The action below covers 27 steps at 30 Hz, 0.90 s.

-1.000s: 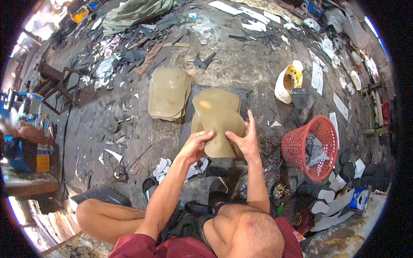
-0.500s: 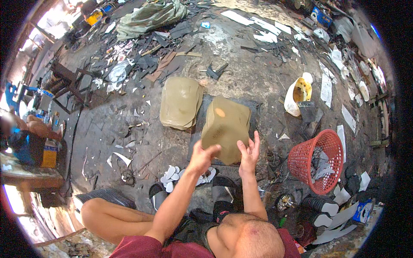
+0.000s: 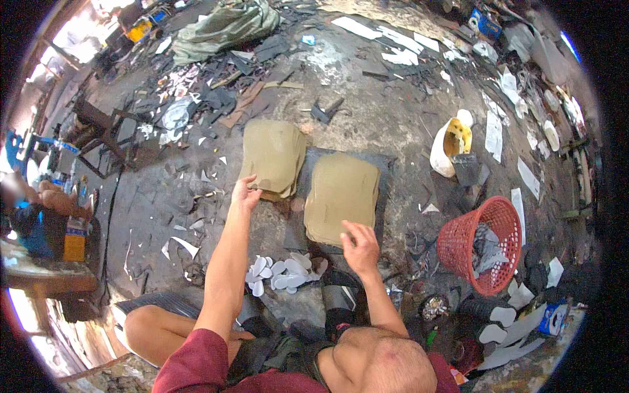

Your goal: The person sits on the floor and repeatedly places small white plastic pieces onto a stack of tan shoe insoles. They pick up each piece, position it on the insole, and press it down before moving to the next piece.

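Two stacks of thin khaki sheets with rounded corners lie side by side on the floor. My left hand (image 3: pixel 245 194) is at the near left corner of the left stack (image 3: pixel 274 154), its fingers and thumb closed at the edge of the top sheet. The right stack (image 3: pixel 342 196) rests on a dark flat board (image 3: pixel 386 171). Over that stack's near right edge hovers my right hand (image 3: pixel 360 247), fingers loosely bent and apart, holding nothing. Near my feet lies a pile of small white oval pieces (image 3: pixel 290 272).
A red plastic basket (image 3: pixel 452 245) with grey scraps stands at the right. Behind it lies a cut-open white container (image 3: pixel 440 157) with a yellowish inside. Dark scraps (image 3: pixel 216 98) litter the far left floor. A wooden bench (image 3: pixel 52 278) and another person's arm (image 3: pixel 62 200) are at the left edge.
My left hand has gone from the right stack leftward to the left stack. My right hand has shifted slightly left and nearer, away from the sheet's right edge. The right stack's top sheet now lies flatter.
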Available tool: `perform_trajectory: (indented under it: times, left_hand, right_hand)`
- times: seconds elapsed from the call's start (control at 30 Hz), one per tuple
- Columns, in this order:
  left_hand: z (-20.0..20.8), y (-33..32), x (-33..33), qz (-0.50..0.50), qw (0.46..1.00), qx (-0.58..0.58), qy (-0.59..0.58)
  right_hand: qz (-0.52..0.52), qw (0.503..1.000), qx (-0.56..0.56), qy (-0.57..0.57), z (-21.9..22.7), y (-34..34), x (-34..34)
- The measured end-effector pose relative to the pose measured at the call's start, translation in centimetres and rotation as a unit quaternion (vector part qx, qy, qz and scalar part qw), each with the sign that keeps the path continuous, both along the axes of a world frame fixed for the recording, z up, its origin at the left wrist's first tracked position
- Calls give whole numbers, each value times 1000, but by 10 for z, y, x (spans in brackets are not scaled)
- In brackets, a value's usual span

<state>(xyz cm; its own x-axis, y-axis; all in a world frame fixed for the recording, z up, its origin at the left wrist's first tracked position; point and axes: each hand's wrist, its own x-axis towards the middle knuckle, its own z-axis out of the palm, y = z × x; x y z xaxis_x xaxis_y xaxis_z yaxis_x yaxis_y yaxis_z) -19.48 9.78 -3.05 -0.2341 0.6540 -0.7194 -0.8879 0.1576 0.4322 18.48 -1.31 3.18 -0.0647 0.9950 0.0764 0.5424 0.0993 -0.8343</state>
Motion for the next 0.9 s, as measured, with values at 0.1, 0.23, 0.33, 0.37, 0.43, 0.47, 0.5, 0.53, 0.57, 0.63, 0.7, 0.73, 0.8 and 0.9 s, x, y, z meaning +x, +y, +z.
perform_trajectory:
  times: [0.1,0.23,0.33,0.37,0.43,0.47,0.5,0.53,0.57,0.63,0.7,0.73,0.8,0.9]
  left_hand:
    - [3,-13,9,49,997,-18,55]
    - [21,-59,67,106,933,-31,341]
    - [36,-105,143,-3,830,8,558]
    - [40,-116,165,-35,802,18,596]
    - [46,-135,205,-82,702,75,703]
    - [48,-142,218,-105,642,106,752]
    - [50,-150,226,-166,598,151,769]
    - [50,-156,231,-222,547,195,783]
    - [49,-160,234,-299,470,200,806]
    - [47,-166,234,-321,440,194,816]
    - [43,-167,235,-340,430,180,817]
    - [41,-167,236,-333,437,181,816]
    - [38,-163,237,-331,452,172,811]
    - [35,-162,229,-323,494,191,784]
  right_hand:
    - [132,956,155,-211,1,4,0]
    - [163,947,171,-219,-3,7,0]
    - [183,848,332,-370,-14,8,-11]
    - [232,822,282,-437,-18,12,-15]
    - [226,863,162,-422,-22,27,-19]
    - [251,872,78,-414,-21,39,-20]
    - [173,934,30,-310,-18,57,-14]
    - [73,940,12,-332,-12,75,-8]
    - [-4,938,47,-343,-3,98,5]
    - [-140,933,45,-329,22,143,35]
    - [-286,916,75,-272,50,178,64]
    - [-303,904,97,-286,64,189,76]
    - [-291,897,275,-185,87,195,88]
    - [-158,880,361,-266,109,171,82]
